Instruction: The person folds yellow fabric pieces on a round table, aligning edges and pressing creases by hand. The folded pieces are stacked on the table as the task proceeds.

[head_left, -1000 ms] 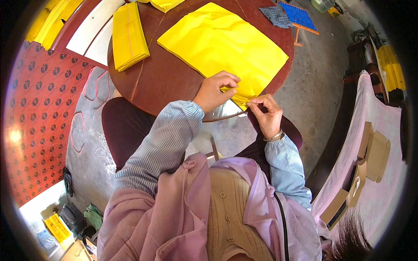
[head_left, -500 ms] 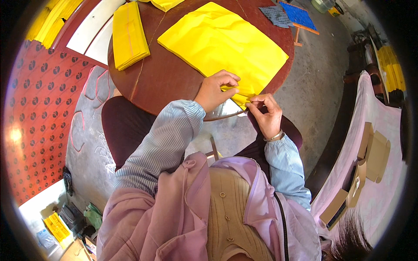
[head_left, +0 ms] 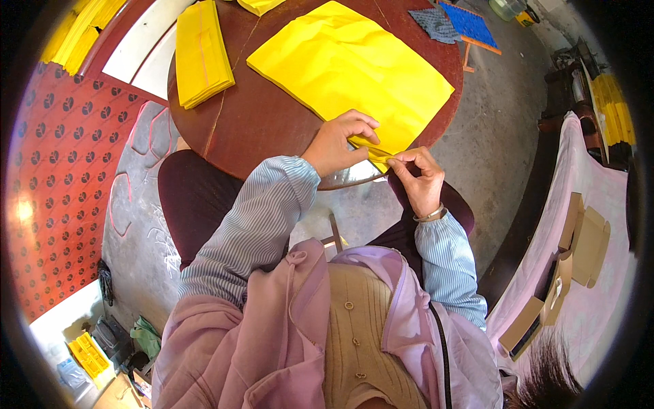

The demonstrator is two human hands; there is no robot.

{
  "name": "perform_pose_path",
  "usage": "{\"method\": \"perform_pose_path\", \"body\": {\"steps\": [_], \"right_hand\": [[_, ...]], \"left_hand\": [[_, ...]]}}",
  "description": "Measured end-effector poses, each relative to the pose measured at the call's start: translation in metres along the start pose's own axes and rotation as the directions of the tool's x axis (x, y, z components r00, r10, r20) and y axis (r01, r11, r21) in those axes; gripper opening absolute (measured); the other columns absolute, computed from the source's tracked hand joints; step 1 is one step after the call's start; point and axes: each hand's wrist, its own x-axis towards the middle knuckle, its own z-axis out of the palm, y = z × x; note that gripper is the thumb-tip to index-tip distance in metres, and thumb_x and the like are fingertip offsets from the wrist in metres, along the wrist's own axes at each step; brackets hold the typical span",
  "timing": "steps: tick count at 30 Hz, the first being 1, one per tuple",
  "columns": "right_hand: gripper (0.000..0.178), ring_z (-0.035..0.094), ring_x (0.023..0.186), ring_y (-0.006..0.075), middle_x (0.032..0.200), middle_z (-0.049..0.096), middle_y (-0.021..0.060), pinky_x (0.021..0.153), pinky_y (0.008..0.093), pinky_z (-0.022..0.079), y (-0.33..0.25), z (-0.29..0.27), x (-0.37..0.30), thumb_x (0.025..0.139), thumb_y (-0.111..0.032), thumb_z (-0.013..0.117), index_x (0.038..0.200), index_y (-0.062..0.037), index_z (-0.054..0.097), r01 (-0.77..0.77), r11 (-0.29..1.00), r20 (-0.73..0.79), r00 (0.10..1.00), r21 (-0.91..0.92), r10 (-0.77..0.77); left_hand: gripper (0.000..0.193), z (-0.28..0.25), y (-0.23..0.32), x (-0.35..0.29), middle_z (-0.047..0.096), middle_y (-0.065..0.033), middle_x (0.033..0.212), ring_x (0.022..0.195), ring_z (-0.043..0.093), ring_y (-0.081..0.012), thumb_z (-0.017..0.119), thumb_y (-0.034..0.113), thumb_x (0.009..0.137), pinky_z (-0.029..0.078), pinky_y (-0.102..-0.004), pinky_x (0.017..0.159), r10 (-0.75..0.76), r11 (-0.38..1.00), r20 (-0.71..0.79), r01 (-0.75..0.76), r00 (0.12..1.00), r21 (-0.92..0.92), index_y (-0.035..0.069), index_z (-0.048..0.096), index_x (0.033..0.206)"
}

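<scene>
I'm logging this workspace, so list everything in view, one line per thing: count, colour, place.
Paper sheet: one, yellow, large, flat on the table, near corner pinched by both hands.
Folded paper stack: one, yellow, left part of the table.
Round table: one, dark red-brown wood, centre top.
Small woven stand: one, blue top with orange legs, on the floor beyond the table.
Patterned mat: one, red with dark motifs, left.
Cardboard boxes: a few, tan, on the pink cloth at right.
Pink cloth: one, right edge.
Yellow crate: one, lower left.
Left hand: one, pinching the sheet's corner.
Right hand: one, wrist bangle, pinching the same corner.
</scene>
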Motion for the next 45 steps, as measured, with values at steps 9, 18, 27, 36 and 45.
{"method": "perform_pose_path", "body": {"steps": [9,18,27,36,45], "right_hand": [[0.019,0.068,0.077,0.011,0.088,0.069,0.0036,0.07,0.0254,0.055,0.001,0.001,-0.003,0.088,0.0,0.085,0.105,-0.0016,0.077,0.044,0.999,-0.006,0.999,0.0,-0.044],[0.012,0.066,0.075,0.0114,0.087,0.068,0.004,0.067,0.026,0.053,-0.001,0.0,-0.002,0.087,0.0,0.086,0.096,0.0005,0.078,0.051,0.998,0.018,0.999,-0.023,-0.051],[0.014,0.065,0.075,0.0097,0.088,0.068,0.0029,0.067,0.0251,0.053,0.003,0.003,-0.001,0.086,0.0,0.087,0.097,-0.0005,0.077,0.045,0.999,-0.007,0.999,-0.002,-0.045],[0.016,0.066,0.073,0.013,0.085,0.069,0.0047,0.067,0.0268,0.054,0.001,0.0,-0.003,0.085,0.0,0.086,0.099,-0.0017,0.079,0.108,0.99,0.006,0.994,-0.096,-0.108],[0.012,0.066,0.079,0.0117,0.089,0.071,0.0044,0.071,0.0266,0.053,0.0,0.0,-0.003,0.087,-0.001,0.086,0.097,0.0001,0.078,-0.015,0.999,0.014,1.0,-0.035,0.016]], "left_hand": [[0.014,0.01,-0.003,0.002,0.073,-0.0118,0.124,0.113,0.072,-0.0238,0.079,0.003,0.089,0.057,-0.0332,0.1,-0.089,0.994,-0.083,0.083,0.993,-0.068,0.003,0.073,0.102],[0.018,0.003,-0.009,0.003,0.072,-0.0116,0.126,0.118,0.069,-0.0242,0.079,0.003,0.088,0.055,-0.0341,0.103,-0.039,0.995,-0.022,0.037,0.999,-0.094,0.003,0.072,0.104],[0.02,0.005,0.0,0.0,0.072,-0.0101,0.125,0.117,0.069,-0.0238,0.082,0.003,0.084,0.055,-0.0346,0.102,-0.038,0.999,-0.01,0.038,0.999,-0.008,0.005,0.073,0.102],[0.015,0.009,-0.005,0.002,0.072,-0.0109,0.124,0.115,0.07,-0.0231,0.079,0.001,0.09,0.057,-0.0323,0.103,-0.09,0.992,-0.055,0.085,0.994,-0.089,0.004,0.072,0.103],[0.024,0.0,-0.007,0.002,0.071,-0.0115,0.126,0.12,0.068,-0.0249,0.08,0.001,0.083,0.054,-0.0353,0.105,-0.016,0.999,0.007,0.016,1.0,-0.042,0.005,0.073,0.105]]}}
